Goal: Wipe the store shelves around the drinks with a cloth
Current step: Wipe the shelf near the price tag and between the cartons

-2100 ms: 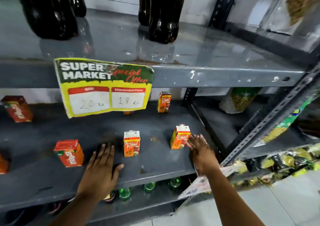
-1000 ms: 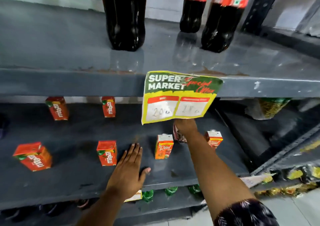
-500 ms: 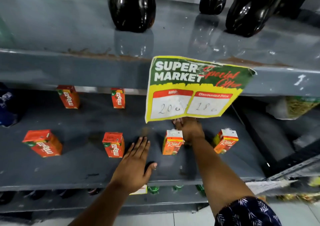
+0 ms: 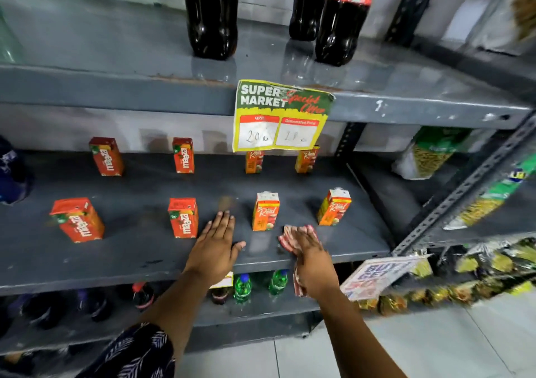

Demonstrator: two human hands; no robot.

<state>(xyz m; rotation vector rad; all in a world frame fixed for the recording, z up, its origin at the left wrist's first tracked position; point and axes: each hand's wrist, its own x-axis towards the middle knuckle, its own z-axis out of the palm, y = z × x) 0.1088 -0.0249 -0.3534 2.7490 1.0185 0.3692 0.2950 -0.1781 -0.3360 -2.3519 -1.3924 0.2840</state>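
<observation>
My right hand (image 4: 311, 257) presses a red-and-white striped cloth (image 4: 289, 238) flat on the front of the grey middle shelf (image 4: 139, 250), just in front of an orange Real juice carton (image 4: 265, 211). Part of the cloth hangs below the shelf edge under my palm. My left hand (image 4: 216, 245) lies flat and empty on the shelf, fingers apart, between a red Maaza carton (image 4: 183, 217) and that Real carton. A second Real carton (image 4: 333, 207) stands to the right. More Maaza cartons (image 4: 77, 220) stand to the left and at the back.
Dark cola bottles (image 4: 213, 15) stand on the upper shelf, which carries a hanging price sign (image 4: 280, 116). Small green bottles (image 4: 242, 287) sit on the shelf below. Snack packets (image 4: 429, 153) fill the rack to the right, past a perforated upright (image 4: 464, 183).
My right hand has drawn back from deep under the price sign to the shelf's front edge, bringing the cloth with it. My left hand stays flat on the shelf.
</observation>
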